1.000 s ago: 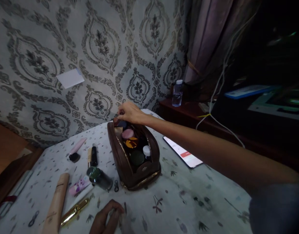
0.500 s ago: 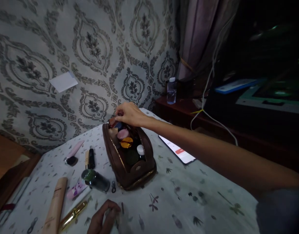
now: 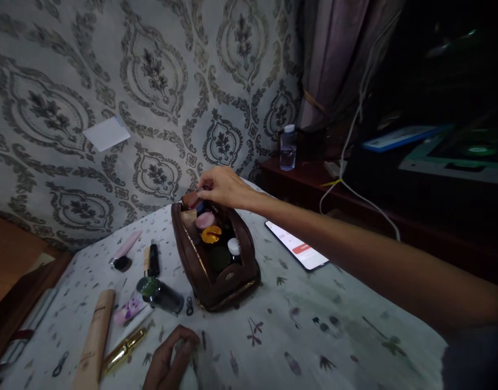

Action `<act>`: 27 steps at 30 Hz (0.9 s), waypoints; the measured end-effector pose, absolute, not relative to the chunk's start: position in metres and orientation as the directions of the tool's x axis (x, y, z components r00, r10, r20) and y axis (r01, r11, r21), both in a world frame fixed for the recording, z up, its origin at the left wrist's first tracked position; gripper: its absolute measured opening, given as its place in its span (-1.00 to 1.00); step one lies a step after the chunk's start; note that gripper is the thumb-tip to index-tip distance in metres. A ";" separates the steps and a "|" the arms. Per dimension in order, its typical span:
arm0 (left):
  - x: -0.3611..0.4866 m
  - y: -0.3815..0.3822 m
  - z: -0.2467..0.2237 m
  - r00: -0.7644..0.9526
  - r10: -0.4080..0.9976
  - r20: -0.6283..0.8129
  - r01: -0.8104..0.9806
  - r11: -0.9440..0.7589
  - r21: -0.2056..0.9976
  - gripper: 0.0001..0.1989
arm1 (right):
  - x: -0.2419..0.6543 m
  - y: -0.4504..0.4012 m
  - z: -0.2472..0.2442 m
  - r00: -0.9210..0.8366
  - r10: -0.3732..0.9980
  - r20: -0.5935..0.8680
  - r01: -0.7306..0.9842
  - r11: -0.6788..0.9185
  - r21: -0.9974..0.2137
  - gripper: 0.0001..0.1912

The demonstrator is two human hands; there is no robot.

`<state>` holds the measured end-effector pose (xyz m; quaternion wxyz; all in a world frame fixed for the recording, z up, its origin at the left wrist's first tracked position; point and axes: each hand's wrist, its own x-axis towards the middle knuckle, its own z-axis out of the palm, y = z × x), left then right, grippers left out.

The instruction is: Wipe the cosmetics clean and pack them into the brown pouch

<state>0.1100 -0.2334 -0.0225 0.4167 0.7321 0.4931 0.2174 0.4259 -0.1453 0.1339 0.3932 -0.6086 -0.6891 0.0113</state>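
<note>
A brown zippered makeup bag [image 3: 192, 260] stands unzipped on the cloth. It holds a pink round item [image 3: 205, 220], an orange-lidded jar [image 3: 211, 234], a white-capped bottle [image 3: 234, 247] and other cosmetics. At the bag's far end, my right hand [image 3: 222, 187] has its fingertips pinched together over the opening; what they grip, if anything, is hidden. My left hand [image 3: 171, 357] rests on the cloth in front of the bag, fingers loosely curled and nothing visible in them. Nearest to it are a gold tube [image 3: 125, 350] and a dark bottle [image 3: 162, 295] lying on its side.
Left of the bag lie a beige squeeze tube [image 3: 95, 336], a pink-handled brush [image 3: 127, 249], a purple-patterned tube [image 3: 128, 310] and a small black tube [image 3: 154, 260]. A lit phone [image 3: 297, 245] lies under my right forearm. Behind are a water bottle [image 3: 288, 149] and a white cable [image 3: 346, 146].
My right hand has lifted and shifted very slightly at the bag's far end. My left hand stays curled on the cloth. The whole view has shifted a little.
</note>
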 end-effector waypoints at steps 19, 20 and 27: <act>0.116 -0.244 -0.005 0.393 0.900 -0.188 0.517 -0.047 0.855 -0.54 | 0.426 -0.249 0.131 -0.179 0.867 0.466 0.670 0.454 -0.588 -0.85; 0.119 -0.248 -0.001 0.372 0.906 -0.200 0.517 -0.024 0.856 -0.54 | 0.427 -0.254 0.131 -0.203 0.866 0.457 0.673 0.462 -0.577 -0.84; 0.163 -0.265 0.034 0.444 0.896 -0.024 0.431 -0.190 0.882 -0.38 | 0.435 -0.276 0.136 -0.245 0.885 0.396 0.717 0.440 -0.541 -0.79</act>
